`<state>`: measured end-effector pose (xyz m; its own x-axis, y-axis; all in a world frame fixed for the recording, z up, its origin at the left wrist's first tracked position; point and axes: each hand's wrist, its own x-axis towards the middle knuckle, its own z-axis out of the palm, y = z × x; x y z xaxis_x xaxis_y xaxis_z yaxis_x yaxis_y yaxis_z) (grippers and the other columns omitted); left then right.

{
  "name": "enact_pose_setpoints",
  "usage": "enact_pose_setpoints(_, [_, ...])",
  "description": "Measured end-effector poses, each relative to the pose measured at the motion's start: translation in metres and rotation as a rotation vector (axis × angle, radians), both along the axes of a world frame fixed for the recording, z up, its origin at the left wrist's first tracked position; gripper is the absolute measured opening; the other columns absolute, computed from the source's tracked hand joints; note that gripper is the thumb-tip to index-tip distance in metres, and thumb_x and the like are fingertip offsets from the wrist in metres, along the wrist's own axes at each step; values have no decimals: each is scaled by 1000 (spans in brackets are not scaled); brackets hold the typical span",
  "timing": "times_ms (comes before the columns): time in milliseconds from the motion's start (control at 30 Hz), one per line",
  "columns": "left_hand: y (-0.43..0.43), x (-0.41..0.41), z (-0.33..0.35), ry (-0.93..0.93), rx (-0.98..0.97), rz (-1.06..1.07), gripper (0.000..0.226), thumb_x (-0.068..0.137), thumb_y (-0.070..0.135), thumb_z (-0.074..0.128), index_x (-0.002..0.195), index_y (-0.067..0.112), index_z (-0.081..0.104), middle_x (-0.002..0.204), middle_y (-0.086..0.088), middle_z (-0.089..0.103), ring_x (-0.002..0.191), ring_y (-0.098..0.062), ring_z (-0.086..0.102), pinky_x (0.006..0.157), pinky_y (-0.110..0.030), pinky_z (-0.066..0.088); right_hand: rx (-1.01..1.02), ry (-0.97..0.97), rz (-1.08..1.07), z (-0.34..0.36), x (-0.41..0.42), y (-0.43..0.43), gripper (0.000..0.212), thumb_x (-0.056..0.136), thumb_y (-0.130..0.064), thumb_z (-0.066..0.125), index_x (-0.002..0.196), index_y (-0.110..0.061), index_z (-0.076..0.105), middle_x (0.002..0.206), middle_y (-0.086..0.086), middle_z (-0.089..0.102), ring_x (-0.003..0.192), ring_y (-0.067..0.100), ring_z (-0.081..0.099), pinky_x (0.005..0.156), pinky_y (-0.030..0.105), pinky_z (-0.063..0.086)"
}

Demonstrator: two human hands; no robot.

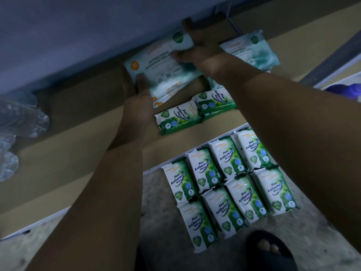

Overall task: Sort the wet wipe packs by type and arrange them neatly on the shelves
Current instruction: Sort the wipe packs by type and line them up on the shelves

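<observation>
Pretty dim head cam shot. Crumpled clear plastic wrap (17,124) sits at the left end of the tan wooden shelf (78,153), and both forearms cross in front of the shelf and hide part of it. A foot in a dark sandal (271,249) stands by eight green-and-white pine wipe packs (246,194) laid in two rows on the speckled floor (162,212).

On the shelf are more green pine packs (177,119) side by side, and a lone teal wipe pack (252,51) at the back right. The left hand (136,98) grips the near end of a stack of pale teal fragrance-free wipe packs (162,65) with its thumb on top. The right hand (197,49) pinches the far end, behind the green ones.
</observation>
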<state>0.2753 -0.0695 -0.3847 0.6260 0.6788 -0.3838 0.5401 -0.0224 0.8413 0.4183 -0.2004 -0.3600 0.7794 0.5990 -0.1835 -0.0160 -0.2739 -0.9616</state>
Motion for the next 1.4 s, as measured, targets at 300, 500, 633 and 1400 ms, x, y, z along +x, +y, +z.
enact_pose_setpoints(300, [-45, -54, 39, -106, 66, 4, 44, 107, 38, 39, 150, 32, 36, 117, 14, 56, 98, 2, 63, 79, -10, 38, -132, 69, -122, 36, -63, -41, 95, 51, -48, 85, 137, -24, 54, 115, -8, 71, 101, 13, 69, 99, 39, 54])
enact_pose_setpoints(500, [-83, -128, 79, -78, -80, -26, 36, 96, 58, 42, 123, 37, 50, 106, 11, 67, 99, -19, 67, 95, -45, 53, -109, 94, -55, 92, -151, -96, 93, 85, -17, 72, 154, -49, 19, 134, -21, 42, 103, -3, 57, 94, 20, 47])
enact_pose_setpoints(633, [-105, -190, 126, -151, -106, -69, 62, 82, 66, 44, 142, 56, 33, 114, 18, 68, 98, -13, 70, 90, -46, 57, -60, 124, -62, 137, -207, -118, 94, 77, -16, 69, 151, -53, 25, 131, -15, 58, 94, 0, 63, 73, 15, 49])
enact_pose_setpoints(1400, [-95, -255, 457, -305, 544, -204, 54, 92, 71, 35, 144, 60, 24, 138, 16, 56, 116, -21, 60, 100, -40, 49, 327, -174, -231, 437, -285, -139, 90, 71, -15, 73, 143, -55, 36, 123, -18, 63, 98, 12, 70, 76, 25, 55])
